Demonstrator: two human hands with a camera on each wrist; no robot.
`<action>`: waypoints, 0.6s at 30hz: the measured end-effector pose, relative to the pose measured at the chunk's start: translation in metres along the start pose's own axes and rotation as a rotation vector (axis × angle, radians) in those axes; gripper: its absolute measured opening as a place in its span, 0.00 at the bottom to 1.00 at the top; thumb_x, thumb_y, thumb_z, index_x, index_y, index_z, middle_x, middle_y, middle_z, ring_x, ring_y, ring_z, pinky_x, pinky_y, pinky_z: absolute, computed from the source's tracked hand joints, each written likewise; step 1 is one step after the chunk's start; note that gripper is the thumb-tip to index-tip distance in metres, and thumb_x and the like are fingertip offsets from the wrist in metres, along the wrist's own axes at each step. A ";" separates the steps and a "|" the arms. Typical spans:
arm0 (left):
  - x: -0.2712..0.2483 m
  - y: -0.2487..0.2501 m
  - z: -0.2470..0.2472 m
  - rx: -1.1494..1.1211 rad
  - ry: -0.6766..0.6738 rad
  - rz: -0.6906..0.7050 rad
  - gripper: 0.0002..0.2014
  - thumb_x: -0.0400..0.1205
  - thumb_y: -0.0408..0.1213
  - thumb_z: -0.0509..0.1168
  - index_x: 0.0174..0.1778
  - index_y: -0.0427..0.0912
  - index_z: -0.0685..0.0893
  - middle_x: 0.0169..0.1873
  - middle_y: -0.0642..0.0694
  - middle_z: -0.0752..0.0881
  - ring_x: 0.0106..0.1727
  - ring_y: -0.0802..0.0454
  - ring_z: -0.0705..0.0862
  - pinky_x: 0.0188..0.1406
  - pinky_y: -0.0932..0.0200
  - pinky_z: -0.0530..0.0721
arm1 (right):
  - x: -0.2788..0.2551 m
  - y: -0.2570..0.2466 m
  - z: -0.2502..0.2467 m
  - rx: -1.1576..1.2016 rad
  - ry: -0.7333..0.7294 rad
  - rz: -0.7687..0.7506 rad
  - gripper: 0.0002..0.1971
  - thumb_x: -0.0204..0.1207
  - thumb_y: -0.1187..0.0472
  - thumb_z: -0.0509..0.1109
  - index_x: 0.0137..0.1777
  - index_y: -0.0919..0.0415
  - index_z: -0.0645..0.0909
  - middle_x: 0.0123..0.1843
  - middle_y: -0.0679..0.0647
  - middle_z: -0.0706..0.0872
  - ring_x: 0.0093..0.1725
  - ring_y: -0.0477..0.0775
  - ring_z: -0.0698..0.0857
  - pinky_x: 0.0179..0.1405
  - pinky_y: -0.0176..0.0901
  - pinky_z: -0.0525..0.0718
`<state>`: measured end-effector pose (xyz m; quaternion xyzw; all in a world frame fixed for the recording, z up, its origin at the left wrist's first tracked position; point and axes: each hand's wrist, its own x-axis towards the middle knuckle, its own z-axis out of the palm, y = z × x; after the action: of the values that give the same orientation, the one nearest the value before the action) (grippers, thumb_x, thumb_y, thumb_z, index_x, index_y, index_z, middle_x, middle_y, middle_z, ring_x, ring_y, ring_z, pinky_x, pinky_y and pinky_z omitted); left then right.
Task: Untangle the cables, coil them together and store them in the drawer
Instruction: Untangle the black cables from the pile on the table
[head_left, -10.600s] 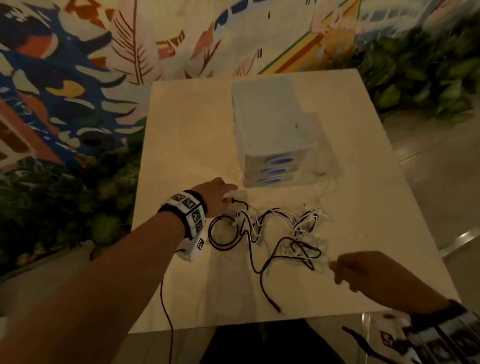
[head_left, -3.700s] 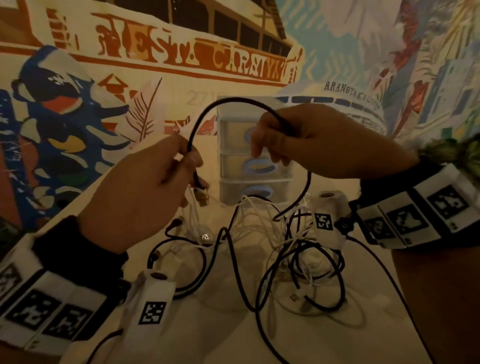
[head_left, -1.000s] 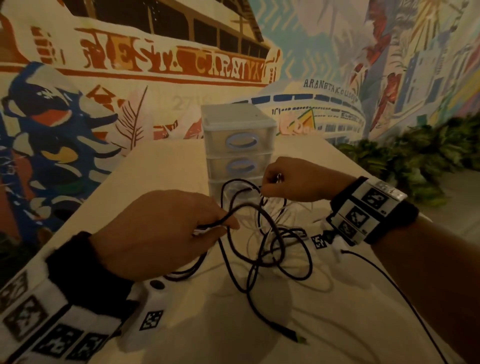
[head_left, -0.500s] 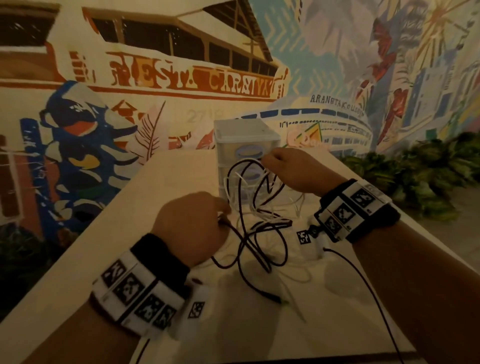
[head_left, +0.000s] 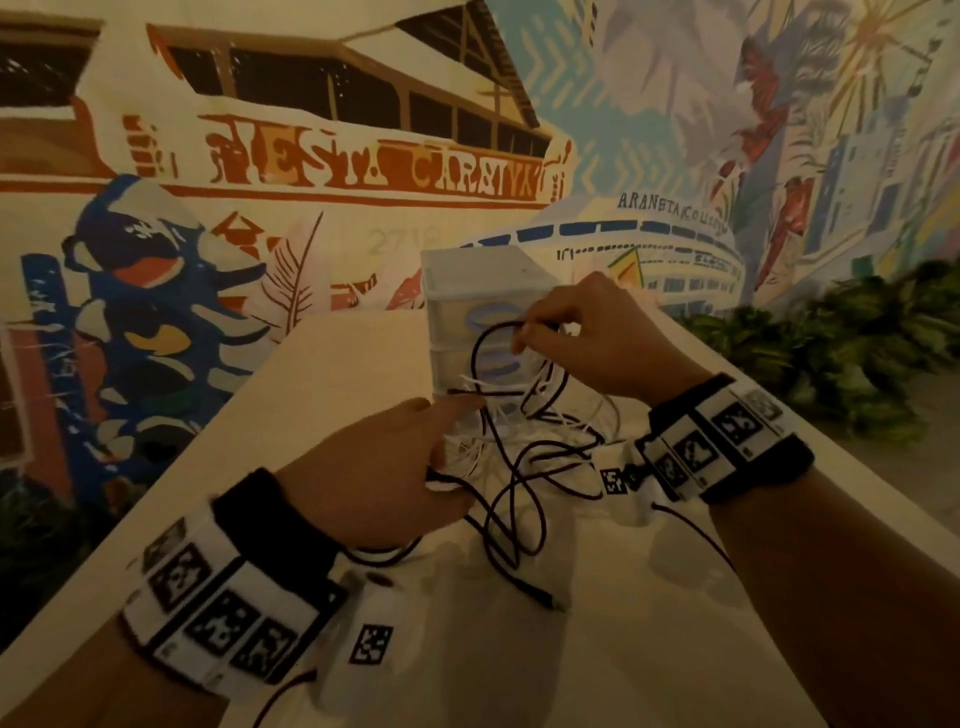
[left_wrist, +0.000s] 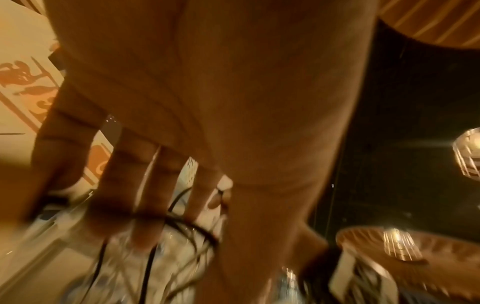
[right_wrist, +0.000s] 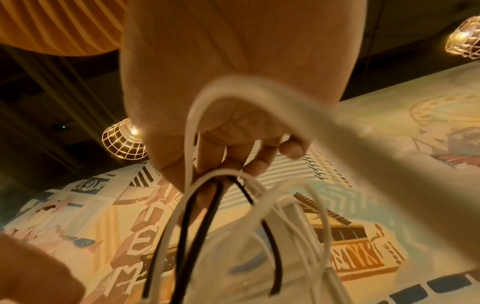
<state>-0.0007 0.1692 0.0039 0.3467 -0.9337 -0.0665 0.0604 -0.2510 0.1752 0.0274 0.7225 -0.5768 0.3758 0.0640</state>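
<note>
head: looks from above, forward and down at the table (head_left: 322, 374), with the painted wall far behind.
left wrist: very close under the left hand (left_wrist: 207, 102), looking up.
right wrist: very close under the right hand (right_wrist: 233, 82), looking up.
shared: the cables (head_left: 511, 467) and drawer box (head_left: 480, 280).

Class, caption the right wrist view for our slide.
Right hand pinching black cable and white cable loops.

A pale wooden desk (head_left: 332, 374) is set before a painted wall mural (head_left: 291, 171) lettered in orange-red, with a blue figure at its left. Green leafy plants (head_left: 852, 338) are seen right of the desk. Wire-cage pendant lamps (right_wrist: 124, 142) are hung above it, beside a ribbed orange shade (right_wrist: 59, 26).
</note>
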 end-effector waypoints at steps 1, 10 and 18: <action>-0.001 -0.002 -0.006 -0.015 -0.031 0.016 0.43 0.74 0.64 0.70 0.82 0.71 0.54 0.54 0.63 0.76 0.43 0.63 0.80 0.44 0.68 0.79 | -0.002 0.000 0.000 0.016 -0.028 -0.014 0.14 0.77 0.46 0.65 0.43 0.44 0.93 0.29 0.44 0.82 0.33 0.49 0.77 0.36 0.46 0.76; 0.028 -0.020 -0.033 -0.197 0.187 -0.050 0.30 0.74 0.72 0.57 0.73 0.71 0.70 0.51 0.66 0.85 0.42 0.69 0.84 0.43 0.67 0.79 | 0.012 0.000 -0.014 0.035 -0.153 -0.165 0.10 0.84 0.52 0.68 0.54 0.45 0.92 0.40 0.47 0.88 0.39 0.55 0.86 0.42 0.62 0.83; 0.048 -0.029 -0.004 -0.300 0.390 0.050 0.13 0.90 0.49 0.53 0.47 0.52 0.80 0.41 0.61 0.85 0.39 0.61 0.83 0.43 0.63 0.81 | 0.023 0.008 -0.015 -0.072 -0.225 -0.084 0.14 0.83 0.40 0.63 0.57 0.36 0.90 0.46 0.47 0.93 0.43 0.57 0.90 0.48 0.62 0.87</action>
<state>-0.0182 0.1156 0.0064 0.3170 -0.8923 -0.1347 0.2919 -0.2636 0.1623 0.0498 0.7810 -0.5626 0.2683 0.0404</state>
